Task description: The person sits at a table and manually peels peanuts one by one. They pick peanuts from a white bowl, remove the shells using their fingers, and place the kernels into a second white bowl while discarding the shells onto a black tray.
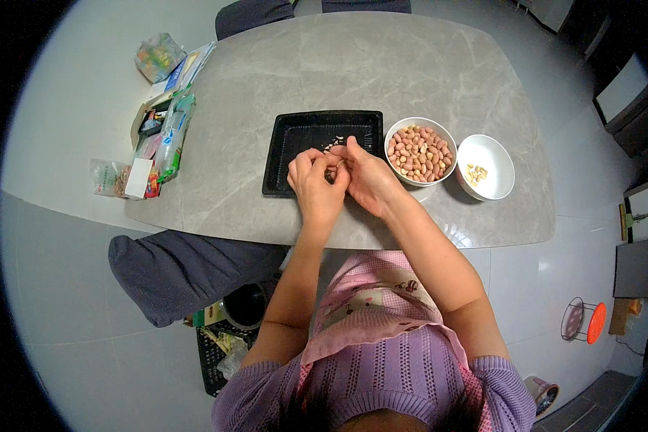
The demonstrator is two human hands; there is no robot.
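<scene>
My left hand [319, 181] and my right hand [371, 181] meet over the front right part of a black plastic tray [294, 121]. Their fingertips are pinched together around a small thing that looks like a peanut, mostly hidden by the fingers. Thin peanut skins [335, 141] lie in the tray just beyond my fingers. Right of the tray stands a white bowl [391, 132] full of pink-skinned peanuts [418, 154]. Beside it, a second white bowl [497, 154] holds a few pale, peeled peanut halves [475, 174].
Everything stands on a grey marbled table [324, 59]. Along its left edge are a packed plastic bag [159, 56], papers [186, 67], a green-and-clear package [173, 140], a small white box [139, 178] and a bag of peanuts [110, 177]. A fabric-covered chair [194, 272] is at the lower left.
</scene>
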